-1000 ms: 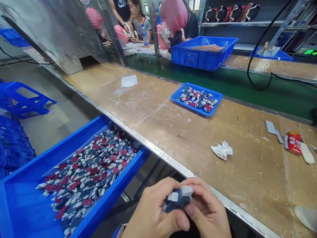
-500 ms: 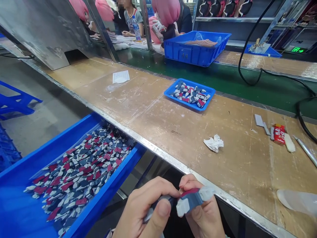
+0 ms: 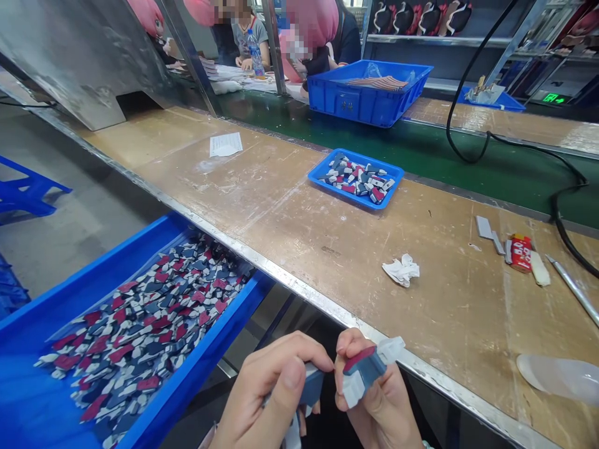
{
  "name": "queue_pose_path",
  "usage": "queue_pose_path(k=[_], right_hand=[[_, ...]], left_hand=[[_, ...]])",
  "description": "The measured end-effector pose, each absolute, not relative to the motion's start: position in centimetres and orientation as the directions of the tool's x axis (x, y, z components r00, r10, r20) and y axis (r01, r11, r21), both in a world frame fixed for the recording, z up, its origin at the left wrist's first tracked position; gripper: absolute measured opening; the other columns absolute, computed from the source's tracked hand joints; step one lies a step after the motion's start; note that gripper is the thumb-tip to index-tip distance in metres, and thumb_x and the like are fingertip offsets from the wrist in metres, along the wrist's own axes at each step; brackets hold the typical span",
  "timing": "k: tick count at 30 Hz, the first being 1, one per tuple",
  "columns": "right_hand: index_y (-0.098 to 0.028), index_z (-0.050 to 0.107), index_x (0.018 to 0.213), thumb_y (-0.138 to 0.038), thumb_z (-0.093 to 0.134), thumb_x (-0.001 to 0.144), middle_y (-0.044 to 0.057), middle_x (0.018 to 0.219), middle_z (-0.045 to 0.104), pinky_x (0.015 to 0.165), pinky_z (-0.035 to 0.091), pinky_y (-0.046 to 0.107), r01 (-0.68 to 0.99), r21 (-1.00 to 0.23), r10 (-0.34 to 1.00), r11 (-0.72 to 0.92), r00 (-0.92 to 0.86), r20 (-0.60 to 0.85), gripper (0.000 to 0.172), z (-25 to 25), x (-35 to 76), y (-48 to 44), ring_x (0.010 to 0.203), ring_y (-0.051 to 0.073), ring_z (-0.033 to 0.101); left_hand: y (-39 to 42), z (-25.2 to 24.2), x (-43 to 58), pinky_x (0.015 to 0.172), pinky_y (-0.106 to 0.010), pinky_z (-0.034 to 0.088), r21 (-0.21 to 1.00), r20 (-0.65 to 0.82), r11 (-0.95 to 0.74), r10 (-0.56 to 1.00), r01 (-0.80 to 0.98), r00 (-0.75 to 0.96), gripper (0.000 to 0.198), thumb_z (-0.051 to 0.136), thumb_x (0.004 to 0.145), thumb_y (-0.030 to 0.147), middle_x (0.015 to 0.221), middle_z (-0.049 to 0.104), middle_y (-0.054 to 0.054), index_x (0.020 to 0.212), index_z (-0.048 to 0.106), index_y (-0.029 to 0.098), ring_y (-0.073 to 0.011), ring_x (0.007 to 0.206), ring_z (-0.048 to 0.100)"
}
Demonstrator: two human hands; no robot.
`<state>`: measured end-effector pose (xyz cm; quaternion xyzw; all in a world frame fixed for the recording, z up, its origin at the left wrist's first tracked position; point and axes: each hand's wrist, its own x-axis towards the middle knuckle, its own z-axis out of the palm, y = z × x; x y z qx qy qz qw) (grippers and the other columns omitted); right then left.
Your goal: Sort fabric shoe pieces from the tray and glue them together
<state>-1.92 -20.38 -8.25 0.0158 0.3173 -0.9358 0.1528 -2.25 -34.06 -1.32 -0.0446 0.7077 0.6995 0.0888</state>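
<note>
Near the bottom centre, my left hand [image 3: 266,386] is closed around a dark blue-grey and white part [image 3: 311,386], partly hidden by the fingers. Just to its right, my right hand [image 3: 386,408] pinches a red, blue and white part [image 3: 367,368], whose white end points up and right. The two parts are apart. A large blue bin [image 3: 28,324] at the lower left holds a heap of similar small parts [image 3: 154,324]. More of them lie in a small blue tray [image 3: 356,198] on the bench.
On the wooden bench [image 3: 290,231] lie crumpled white paper [image 3: 401,270], a paper sheet [image 3: 225,144], a red-labelled item [image 3: 521,253], a metal tool [image 3: 573,290] and a translucent bottle [image 3: 556,377]. A blue crate [image 3: 360,103] and black cable stand beyond; people sit behind.
My left hand has shifted slightly left, and more of its part shows below the fingers. The part in my right hand has tilted a little upward. The view has moved slightly.
</note>
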Motion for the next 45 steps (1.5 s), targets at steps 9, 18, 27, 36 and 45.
queue_pose_path(k=[9,18,27,36,45], right_hand=[[-0.028,0.071,0.097,-0.050,0.075,0.079,0.003,0.094,0.053,0.054,0.045,0.026,0.223,-0.625,-0.207,-0.748,-0.973,-0.100,0.029,-9.0,-0.9,-20.1,0.063,0.011,0.053],[-0.032,0.073,0.100,-0.051,0.074,0.080,0.004,0.116,0.051,0.060,0.052,0.026,0.286,-0.818,-0.312,-0.499,-0.940,-0.138,0.028,-9.5,-0.4,-18.9,0.064,0.009,0.058],[-0.025,0.071,0.107,-0.046,0.076,0.081,0.006,0.107,0.065,0.073,0.054,0.026,0.489,-0.730,-0.570,-0.478,-0.805,-0.165,0.034,-9.7,-1.3,-17.0,0.081,0.015,0.066],[-0.021,0.068,0.099,-0.043,0.082,0.075,0.004,0.095,0.068,0.072,0.053,0.026,0.583,-0.598,-0.585,-0.550,-0.780,-0.222,0.035,-11.5,0.0,-17.2,0.079,0.016,0.069],[-0.024,0.071,0.095,-0.045,0.083,0.073,0.001,0.072,0.067,0.066,0.048,0.023,0.580,-0.299,-0.530,-0.758,-0.814,-0.237,0.033,-11.5,1.1,-18.3,0.066,0.011,0.062]], left_hand=[[-34.3,-3.0,-3.3,0.030,-0.016,0.040,0.864,-0.316,-0.409,0.013,-0.293,-0.949,0.047,0.056,0.086,0.065,0.084,0.067,-0.005,0.082,0.069,0.019,-0.0112,0.042,0.059],[-34.3,-4.1,-3.1,0.040,-0.015,0.048,0.940,-0.291,-0.126,0.188,-0.317,-0.938,0.050,0.036,0.094,0.067,0.093,0.062,-0.002,0.101,0.060,0.024,-0.0088,0.052,0.060],[-34.7,-4.0,-3.0,0.047,-0.021,0.050,0.897,-0.436,0.101,0.358,-0.430,-0.826,0.052,0.026,0.096,0.067,0.083,0.066,-0.002,0.114,0.052,0.026,-0.0149,0.059,0.064],[-34.3,-4.6,-4.2,0.041,-0.017,0.046,0.861,-0.470,0.059,0.471,-0.505,-0.747,0.053,0.042,0.089,0.072,0.105,0.063,-0.007,0.108,0.050,0.024,-0.0114,0.056,0.062],[-33.5,-4.8,-4.1,0.035,-0.011,0.039,0.824,-0.400,-0.163,0.510,-0.543,-0.761,0.053,0.043,0.090,0.070,0.079,0.065,-0.003,0.101,0.053,0.020,-0.0057,0.043,0.053]])
